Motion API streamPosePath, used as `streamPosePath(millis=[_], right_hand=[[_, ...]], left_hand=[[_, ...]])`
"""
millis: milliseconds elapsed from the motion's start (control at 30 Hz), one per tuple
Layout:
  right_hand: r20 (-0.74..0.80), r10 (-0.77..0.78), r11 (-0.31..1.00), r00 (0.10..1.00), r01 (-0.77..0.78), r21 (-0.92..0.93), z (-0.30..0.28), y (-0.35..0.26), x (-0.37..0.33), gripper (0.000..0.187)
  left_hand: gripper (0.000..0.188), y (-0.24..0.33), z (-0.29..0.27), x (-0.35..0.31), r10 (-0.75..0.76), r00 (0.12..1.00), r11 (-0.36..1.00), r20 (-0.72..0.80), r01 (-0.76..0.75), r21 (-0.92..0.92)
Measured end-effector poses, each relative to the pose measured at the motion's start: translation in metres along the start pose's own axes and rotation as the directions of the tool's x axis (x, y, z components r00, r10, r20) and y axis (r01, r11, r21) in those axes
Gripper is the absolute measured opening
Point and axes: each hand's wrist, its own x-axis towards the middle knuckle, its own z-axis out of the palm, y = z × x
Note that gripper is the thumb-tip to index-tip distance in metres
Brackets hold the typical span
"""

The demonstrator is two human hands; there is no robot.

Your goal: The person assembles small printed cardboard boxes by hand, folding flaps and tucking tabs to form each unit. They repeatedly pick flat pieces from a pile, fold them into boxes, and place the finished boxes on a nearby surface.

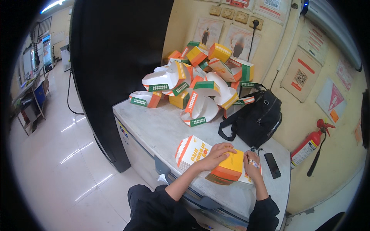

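A flat stack of printed food cartons (192,151), white with orange and yellow, lies near the front of the white worktop. On its middle is a yellow and orange carton (228,168). My left hand (219,155) rests across this carton's left side and upper edge, fingers stretched out over it. At the right end of the stack, my right hand (252,166) has its fingers curled in. A small white patch with coloured print shows at that hand; I cannot make out what it is.
Behind, folded-open cartons (200,106) lie heaped against the wall. A black backpack (259,119) sits beside them, and a black phone (272,165) lies right of my right hand. A red fire extinguisher (308,148) hangs at the right. A tall black panel (115,57) stands at the left.
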Motion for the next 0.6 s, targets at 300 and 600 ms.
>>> streamPosePath(millis=[300,600], right_hand=[[-0.091,-0.141,0.794,0.986,0.168,0.585,-0.013,-0.032,0.011,0.054],[-0.085,-0.366,0.691,0.927,0.332,0.642,-0.003,-0.049,-0.002,0.066]], left_hand=[[0.032,0.003,-0.002,-0.002,-0.036,0.999,0.999,0.009,0.037,-0.033],[0.042,0.008,-0.014,-0.008,-0.43,0.86,0.851,-0.274,0.283,-0.443]])
